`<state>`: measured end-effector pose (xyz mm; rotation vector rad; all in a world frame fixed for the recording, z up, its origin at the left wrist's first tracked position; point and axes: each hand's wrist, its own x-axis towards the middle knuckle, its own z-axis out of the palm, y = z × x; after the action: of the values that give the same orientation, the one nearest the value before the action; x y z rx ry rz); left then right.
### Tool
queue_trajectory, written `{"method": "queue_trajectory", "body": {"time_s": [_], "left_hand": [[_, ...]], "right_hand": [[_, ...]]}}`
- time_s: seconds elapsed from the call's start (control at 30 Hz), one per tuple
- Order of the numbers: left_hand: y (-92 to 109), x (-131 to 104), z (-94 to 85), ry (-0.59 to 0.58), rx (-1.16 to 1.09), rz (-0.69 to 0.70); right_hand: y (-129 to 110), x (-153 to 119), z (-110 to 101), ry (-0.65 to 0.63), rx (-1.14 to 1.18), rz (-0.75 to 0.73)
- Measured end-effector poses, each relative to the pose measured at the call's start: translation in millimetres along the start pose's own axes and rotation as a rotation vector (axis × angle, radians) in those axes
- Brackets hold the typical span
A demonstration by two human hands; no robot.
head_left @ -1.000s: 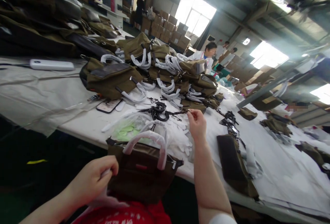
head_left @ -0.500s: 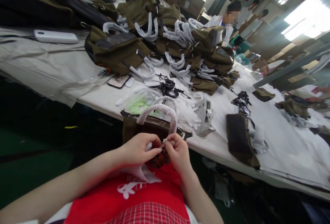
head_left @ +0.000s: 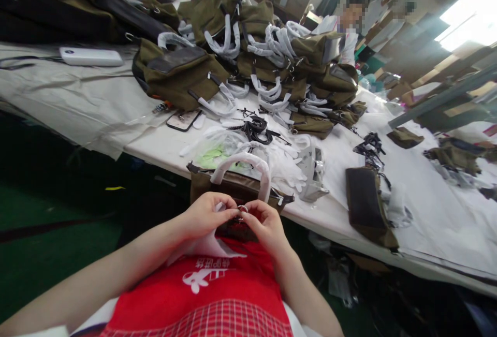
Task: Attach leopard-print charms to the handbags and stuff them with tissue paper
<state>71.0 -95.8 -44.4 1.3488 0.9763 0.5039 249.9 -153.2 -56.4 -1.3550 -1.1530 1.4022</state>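
An olive and brown handbag (head_left: pixel 202 184) stands at the table's front edge, against my body. Its upright handle (head_left: pixel 252 160) is wrapped in white material. Over the near side of the bag, my left hand (head_left: pixel 213 214) and my right hand (head_left: pixel 263 220) meet with fingertips pinched. Between them shows a small metal ring (head_left: pixel 242 208), gripped from both sides. What hangs below the ring is mostly hidden by my fingers. A strip of white wrapping (head_left: pixel 215 246) hangs under my left hand.
Many olive bags (head_left: pixel 182 75) with wrapped handles are heaped behind. Black straps (head_left: pixel 257 130), a phone (head_left: pixel 184 120) and a tape dispenser (head_left: pixel 312 166) lie on the white table (head_left: pixel 143 145). Another bag (head_left: pixel 365 197) lies at right. A co-worker (head_left: pixel 344 26) is beyond the heap.
Both hands have shifted slightly left and up relative to the bag, and the ring shows more plainly between the fingertips. The view has also swung a little.
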Motion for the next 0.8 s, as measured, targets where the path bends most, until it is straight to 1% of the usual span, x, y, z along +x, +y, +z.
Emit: {"method": "queue_trajectory", "body": {"time_s": [0.1, 0.17, 0.3, 0.5, 0.63, 0.73, 0.8], "left_hand": [[-3.6, 1.2, -3.6, 0.037, -0.064, -0.01], [-4.2, 1.3, -5.3, 0.067, -0.09, -0.006], [-2.2, 0.3, -6.3, 0.099, -0.121, -0.018], [-2.7, -1.5, -6.0, 0.096, -0.144, -0.021], [-3.6, -2.3, -4.0, 0.096, -0.155, -0.02], [-3.7, -2.1, -1.4, 0.089, -0.155, 0.0], [-3.3, -1.9, -0.3, 0.08, -0.131, 0.027]], "right_hand": [[2.6, -1.2, -3.1, -0.06, 0.041, -0.011], [4.2, -2.0, -3.2, -0.068, 0.038, -0.023], [5.4, -2.3, -0.2, -0.027, 0.012, -0.013], [2.2, -1.5, 2.3, 0.022, -0.036, -0.019], [0.9, -0.4, 4.2, 0.049, -0.066, -0.058], [1.9, 1.2, 5.1, 0.095, -0.082, -0.104], [3.4, 2.3, 4.6, 0.1, -0.087, -0.123]]}}
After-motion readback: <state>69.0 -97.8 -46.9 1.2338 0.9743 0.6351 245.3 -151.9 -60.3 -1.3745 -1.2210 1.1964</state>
